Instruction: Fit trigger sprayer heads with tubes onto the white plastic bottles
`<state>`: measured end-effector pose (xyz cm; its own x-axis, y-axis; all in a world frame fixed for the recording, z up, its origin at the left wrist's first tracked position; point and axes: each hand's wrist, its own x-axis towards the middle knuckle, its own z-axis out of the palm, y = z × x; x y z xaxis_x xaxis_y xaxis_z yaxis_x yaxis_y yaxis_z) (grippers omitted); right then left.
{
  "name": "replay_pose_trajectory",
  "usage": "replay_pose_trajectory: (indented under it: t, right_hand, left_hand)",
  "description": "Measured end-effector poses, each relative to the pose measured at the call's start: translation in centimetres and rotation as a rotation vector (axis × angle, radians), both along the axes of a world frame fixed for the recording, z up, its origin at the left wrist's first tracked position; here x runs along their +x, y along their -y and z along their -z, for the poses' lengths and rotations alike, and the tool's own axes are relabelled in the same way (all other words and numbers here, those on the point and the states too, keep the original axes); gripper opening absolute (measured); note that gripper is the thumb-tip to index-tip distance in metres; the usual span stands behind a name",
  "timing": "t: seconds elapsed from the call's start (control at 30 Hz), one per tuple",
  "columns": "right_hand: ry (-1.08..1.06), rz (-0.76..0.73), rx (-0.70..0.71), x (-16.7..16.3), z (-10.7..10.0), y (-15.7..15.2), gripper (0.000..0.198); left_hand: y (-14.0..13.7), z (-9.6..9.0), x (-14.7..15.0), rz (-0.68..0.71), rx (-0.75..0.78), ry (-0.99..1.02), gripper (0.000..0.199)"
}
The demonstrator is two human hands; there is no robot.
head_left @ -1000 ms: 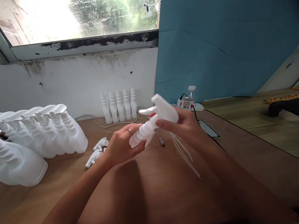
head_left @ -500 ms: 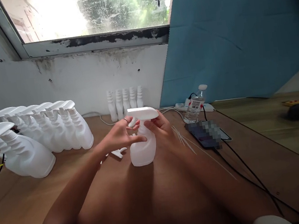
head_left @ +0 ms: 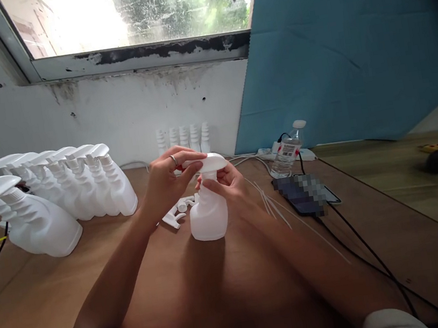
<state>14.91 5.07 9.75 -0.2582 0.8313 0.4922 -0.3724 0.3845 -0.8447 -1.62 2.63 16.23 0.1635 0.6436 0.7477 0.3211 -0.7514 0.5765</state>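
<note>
A white spray bottle [head_left: 209, 219] stands upright on the table in front of me, its trigger head [head_left: 214, 161] on top. My left hand [head_left: 173, 173], with a ring on one finger, is closed over the nozzle end of that head, thumb below and fingers above. Wrapped round the neck just under the head is my right hand [head_left: 228, 184]. The trigger is hidden behind my left hand. Loose white trigger sprayer heads [head_left: 173, 217] lie on the table just left of the bottle.
Several spray bottles with heads [head_left: 118, 186] stand in a row at the left. Headless bottles [head_left: 205, 136] line the wall. To the right are thin plastic tubes [head_left: 269, 203], a clear water bottle [head_left: 286, 154], a phone [head_left: 299, 196] and black cables [head_left: 360, 242].
My left hand has moved up from the bottle's neck and trigger to the top of the sprayer head. The right hand stays round the neck, and more of the loose heads shows.
</note>
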Motion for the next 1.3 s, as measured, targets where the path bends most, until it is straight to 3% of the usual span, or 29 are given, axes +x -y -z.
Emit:
replay_pose_trajectory:
  t: [0.17, 0.3, 0.4, 0.53, 0.67, 0.77, 0.93, 1.13, 1.3]
  right_hand:
    - [0.005, -0.086, -0.043, -0.4, -0.5, 0.6, 0.041]
    - [0.061, 0.018, -0.039, -0.5, -0.9, 1.1, 0.037]
    - [0.014, -0.047, 0.0, -0.7, -1.0, 1.4, 0.037]
    - [0.049, 0.067, 0.005, -0.8, -0.8, 1.6, 0.039]
    - [0.047, -0.001, 0.037, -0.8, -0.8, 1.8, 0.034]
    - [0.061, 0.074, 0.012, -0.8, -0.8, 1.9, 0.038]
    - [0.057, -0.031, 0.057, -0.6, -0.7, 1.9, 0.037]
    - [0.004, 0.179, 0.041, -1.7, -0.7, 2.4, 0.04]
    - [-0.014, 0.186, 0.071, -1.9, -0.4, 2.6, 0.037]
  left_hand:
    - [0.1, 0.0, -0.2, 0.026, 0.03, -0.006, 0.015]
    - [0.1, 0.0, -0.3, 0.074, -0.003, 0.013, 0.014]
    - [0.1, 0.0, -0.4, 0.084, -0.019, 0.023, 0.014]
    - [0.4, -0.1, -0.5, 0.082, -0.026, 0.012, 0.013]
    - [0.6, -0.2, -0.6, 0.068, -0.036, 0.004, 0.014]
    - [0.8, -0.3, -0.6, 0.065, -0.037, -0.007, 0.013]
    - [1.1, -0.4, -0.7, 0.045, -0.044, -0.027, 0.013]
    - [1.4, -0.5, -0.4, 0.02, -0.035, -0.026, 0.013]
    - [1.6, -0.2, 0.0, 0.004, -0.064, 0.013, 0.016]
